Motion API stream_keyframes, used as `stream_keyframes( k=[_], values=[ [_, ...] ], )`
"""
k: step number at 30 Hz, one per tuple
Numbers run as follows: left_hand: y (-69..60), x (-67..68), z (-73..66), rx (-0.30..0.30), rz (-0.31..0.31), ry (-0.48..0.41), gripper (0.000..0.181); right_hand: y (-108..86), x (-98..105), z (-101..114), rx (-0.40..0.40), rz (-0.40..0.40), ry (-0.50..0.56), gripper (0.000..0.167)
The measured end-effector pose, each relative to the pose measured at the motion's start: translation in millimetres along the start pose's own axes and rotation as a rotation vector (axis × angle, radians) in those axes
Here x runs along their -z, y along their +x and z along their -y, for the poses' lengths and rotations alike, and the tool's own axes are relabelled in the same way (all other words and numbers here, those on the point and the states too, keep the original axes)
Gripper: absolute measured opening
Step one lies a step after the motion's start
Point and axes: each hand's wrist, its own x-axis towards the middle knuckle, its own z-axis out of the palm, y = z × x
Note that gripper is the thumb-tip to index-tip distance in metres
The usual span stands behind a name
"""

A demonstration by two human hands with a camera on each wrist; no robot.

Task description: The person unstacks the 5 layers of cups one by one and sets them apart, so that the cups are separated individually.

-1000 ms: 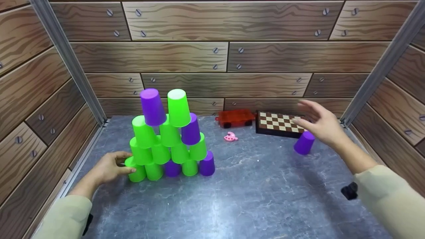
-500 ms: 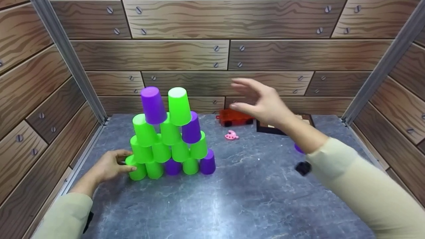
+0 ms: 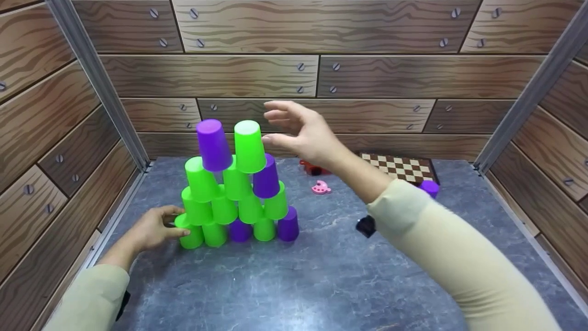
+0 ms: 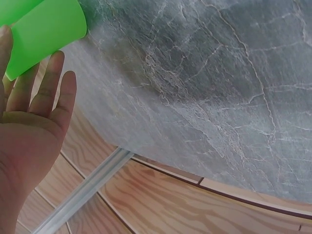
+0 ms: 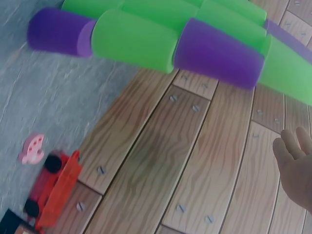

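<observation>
Green and purple cups stand upside down in a stepped pyramid at the left of the tabletop. A purple cup (image 3: pixel 215 147) and a green cup (image 3: pixel 249 148) form its top row. At the lowest left corner, my left hand (image 3: pixel 154 230) rests around a green cup (image 4: pixel 48 34), thumb in front and fairly straight fingers behind. My right hand (image 3: pixel 305 131) is raised beside the top green cup, fingers loosely bent and holding nothing. In the head view its thumb tip reaches that cup's edge, but the right wrist view shows the hand (image 5: pixel 297 168) apart from the cups.
One loose purple cup (image 3: pixel 429 187) stands at the right, partly behind my right sleeve. Along the back lie a checkered board (image 3: pixel 399 168) and a red toy wagon (image 5: pixel 56 190), with a small pink toy (image 3: pixel 321 187) before them. Wood-patterned walls (image 3: pixel 303 27) enclose the tabletop.
My right hand has travelled left from above the loose purple cup, past the board and wagon, to the pyramid's top. The left hand and the stacked cups stay in place.
</observation>
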Motion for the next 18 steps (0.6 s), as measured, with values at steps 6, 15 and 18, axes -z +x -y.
stream_keyframes(
  k=[6,15,18],
  values=[
    [2.1,-0.6,1.0,0.004,0.007,-0.012,0.058,5.1,-18,-4,-0.012,0.017,0.109,0.062],
    [2.0,-0.1,0.2,0.002,0.010,-0.006,0.057,7.3,-33,-10,-0.014,0.057,0.140,0.061],
    [1.9,0.5,0.1,-0.007,0.007,-0.003,0.056,7.4,-35,-11,-0.019,0.071,0.126,0.062]
  ],
)
